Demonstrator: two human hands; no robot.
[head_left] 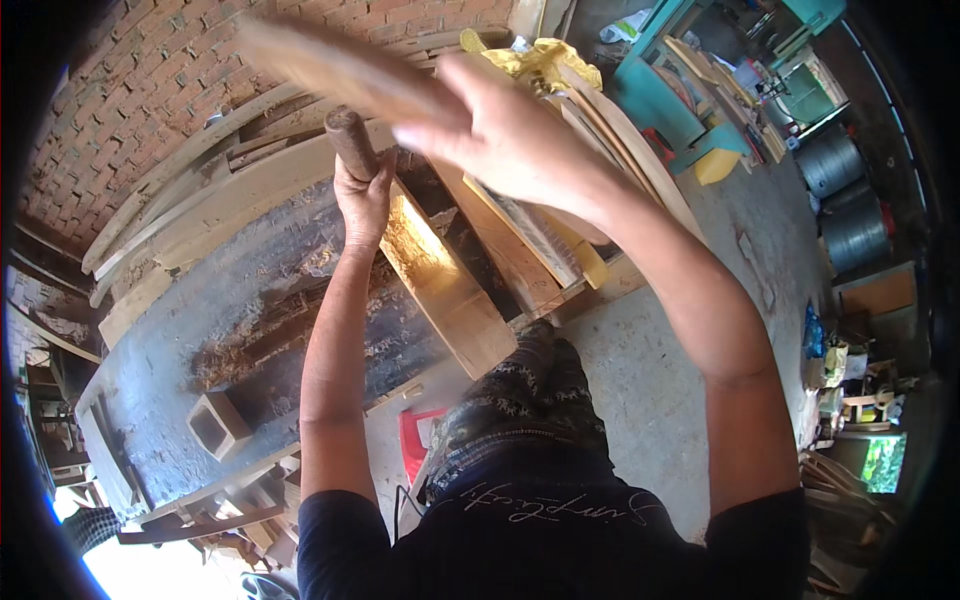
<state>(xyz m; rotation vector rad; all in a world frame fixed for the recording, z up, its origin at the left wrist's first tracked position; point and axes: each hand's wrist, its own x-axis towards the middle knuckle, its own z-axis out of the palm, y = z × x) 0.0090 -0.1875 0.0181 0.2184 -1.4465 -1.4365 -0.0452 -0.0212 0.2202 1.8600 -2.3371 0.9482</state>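
Note:
My left hand point(362, 205) is wrapped round a thick wooden chisel handle point(350, 140) standing up out of the fist; its blade is hidden below. Beneath the fist lies a wooden beam point(470, 325) whose hollowed, brightly lit upper face point(420, 240) is strewn with shavings. Higher up, my right hand point(500, 125) grips a long wooden mallet point(345, 70), blurred by motion, which reaches left above the chisel handle. The two do not appear to touch.
A dark, worn workbench point(270, 270) carries loose shavings and a hollow wooden block point(218, 425). Curved planks point(190, 215) lie along the brick wall point(130, 110). Boards point(510, 230) lie right of the beam. A teal machine point(675, 110) and metal drums point(830, 165) stand far right.

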